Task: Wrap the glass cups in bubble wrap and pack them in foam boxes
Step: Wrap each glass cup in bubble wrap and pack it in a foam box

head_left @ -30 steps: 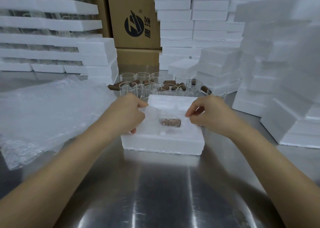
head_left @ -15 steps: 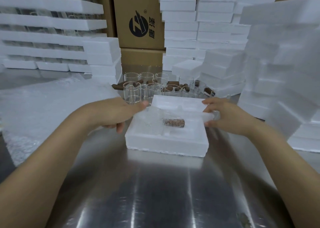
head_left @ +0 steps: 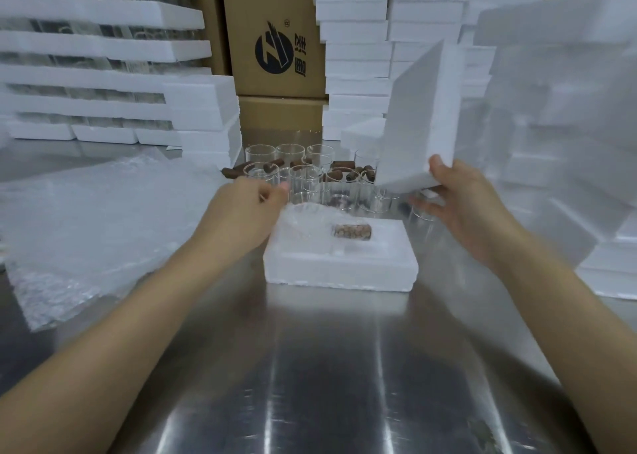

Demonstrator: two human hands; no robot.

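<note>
On the steel table (head_left: 327, 367) the open box (head_left: 341, 267) sits square in front of the person. The wrapped cup (head_left: 310, 222) lies in its recess, with a cork (head_left: 351, 230) beside it under the same film.

A second ago both hands were down on the box, tucking the wrap in. Now they are off it. The left hand (head_left: 241, 212) hangs at the box's far left corner with its fingers curled by the edge of the film. Blur hides whether it pinches the film or holds nothing.

The right hand (head_left: 458, 205) now grips the lid (head_left: 417, 126) by its lower edge, thumb on top and fingers beneath. The lid, which half a second ago lay flat behind the box, stands tilted up above the box's far right corner, clear of it.

So the tucking looks finished, and closing this box is likely the step in hand. The lid has yet to be turned flat and seated.

Behind stand the loose cups (head_left: 303, 178) among more corks, unwrapped. Wrap sheets (head_left: 103, 219) lie to the left. Foam stacks (head_left: 355, 57) and a carton (head_left: 275, 40) fill the back.
</note>
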